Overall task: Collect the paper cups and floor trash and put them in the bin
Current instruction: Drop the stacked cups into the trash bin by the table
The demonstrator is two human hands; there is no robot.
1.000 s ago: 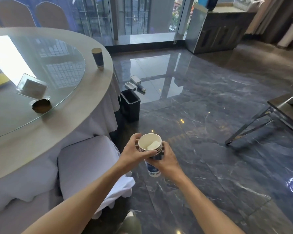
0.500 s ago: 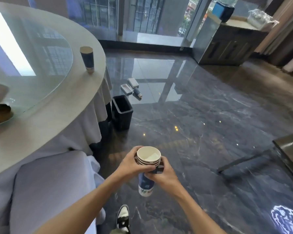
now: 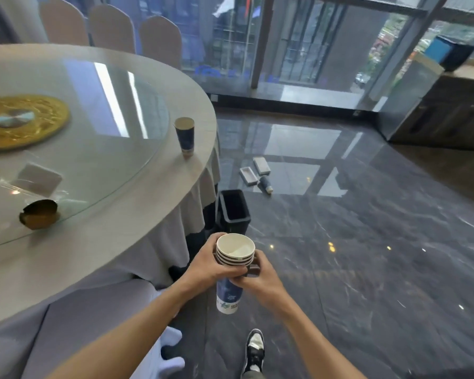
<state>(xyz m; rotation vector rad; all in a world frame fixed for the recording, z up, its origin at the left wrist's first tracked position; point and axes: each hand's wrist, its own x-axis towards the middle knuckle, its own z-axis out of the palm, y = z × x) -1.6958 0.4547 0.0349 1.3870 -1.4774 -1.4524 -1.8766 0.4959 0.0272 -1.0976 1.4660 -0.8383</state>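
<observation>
The round table [image 3: 148, 187] is filling the left of the frame, with one paper cup [image 3: 185, 135] standing upright near its right edge. The black bin [image 3: 234, 212] is sitting on the floor at centre, with the floor trash [image 3: 256, 173] lying beyond it. At lower centre, the left hand [image 3: 205, 265] and right hand [image 3: 260, 280] are both gripping the stack of nested cups [image 3: 233, 266] between them.

Stacked paper cups [image 3: 231, 272] white inside with dark blue sides, black bin [image 3: 234, 212], dark grey marbled floor [image 3: 367, 255], gold patterned disc [image 3: 25, 121]
</observation>
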